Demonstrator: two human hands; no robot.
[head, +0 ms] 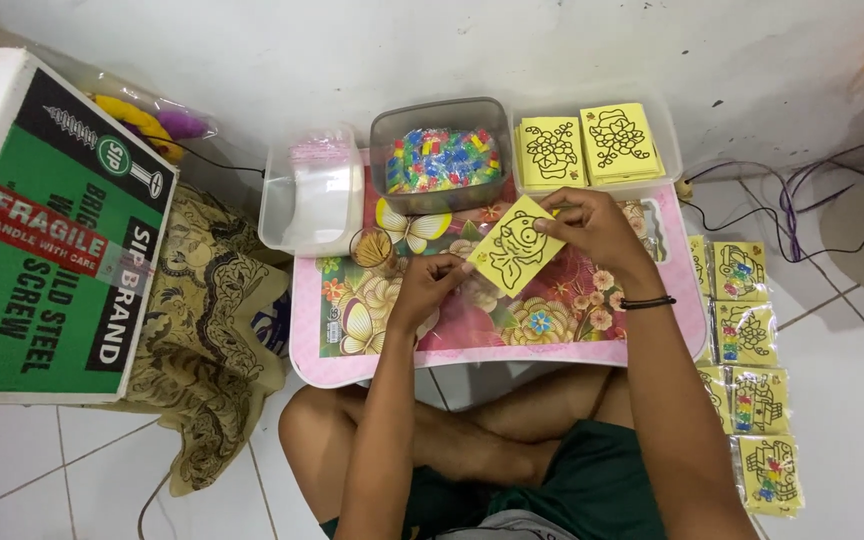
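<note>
I hold a yellow card with a black outline drawing (514,245) above a small pink floral table (552,345). My right hand (592,228) grips the card's upper right corner. Down at the card's lower left edge, my left hand (430,285) pinches it between the fingertips. A black band sits on my right wrist. I sit cross-legged on the floor behind the table.
At the table's far edge stand a clear tub of plastic sleeves (312,195), a grey tub of colourful small packets (442,158) and a tub of yellow cards (592,145). Packed yellow cards (752,385) lie in a row on the right floor. A green cardboard box (52,240) on patterned cloth stands left.
</note>
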